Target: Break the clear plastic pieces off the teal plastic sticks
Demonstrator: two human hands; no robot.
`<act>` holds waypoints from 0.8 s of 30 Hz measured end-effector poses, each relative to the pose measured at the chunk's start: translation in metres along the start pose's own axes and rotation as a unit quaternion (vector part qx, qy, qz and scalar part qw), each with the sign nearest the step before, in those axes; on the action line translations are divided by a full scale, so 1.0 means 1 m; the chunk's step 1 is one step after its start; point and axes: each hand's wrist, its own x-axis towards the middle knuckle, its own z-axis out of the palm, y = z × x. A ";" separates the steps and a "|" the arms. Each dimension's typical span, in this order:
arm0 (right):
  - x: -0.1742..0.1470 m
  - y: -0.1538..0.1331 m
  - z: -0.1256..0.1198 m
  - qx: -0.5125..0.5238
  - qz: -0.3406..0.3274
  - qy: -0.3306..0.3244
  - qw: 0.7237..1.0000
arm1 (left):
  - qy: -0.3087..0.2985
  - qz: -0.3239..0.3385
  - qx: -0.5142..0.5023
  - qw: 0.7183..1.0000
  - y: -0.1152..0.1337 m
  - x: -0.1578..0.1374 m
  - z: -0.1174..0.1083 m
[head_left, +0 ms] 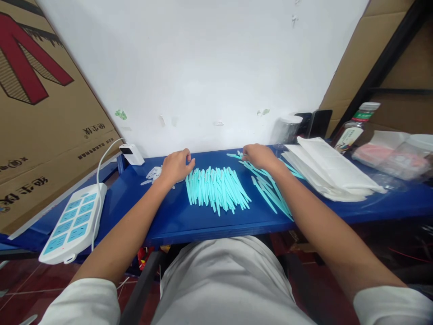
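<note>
A dense row of slim turquoise sticks with paler tips [216,189], shaped like eyebrow razors, lies across the middle of the blue table. My left hand [177,167] is over the row's upper left end, its fingers curled and pinched together; whatever they hold is hidden. Partly behind that wrist is a small heap of whitish translucent pieces [154,175]. Farther right, more turquoise sticks [270,192] are spread loosely, partly under my right forearm. My right hand [260,156] bends down at their far end, fingertips closed among them, and I cannot see what is between them.
A white power strip [72,223] and a small white device [131,154] with a cable stand left, beside a large carton [50,117]. At right are white sheets or bags [331,169], a clear jar [287,128], a bottle [355,126] and a tub [414,155]. A white wall [209,72] closes the back.
</note>
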 end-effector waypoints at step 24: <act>-0.018 -0.038 -0.011 0.188 -0.265 0.088 0.942 | 0.058 0.094 -0.286 0.952 0.035 -0.012 -0.008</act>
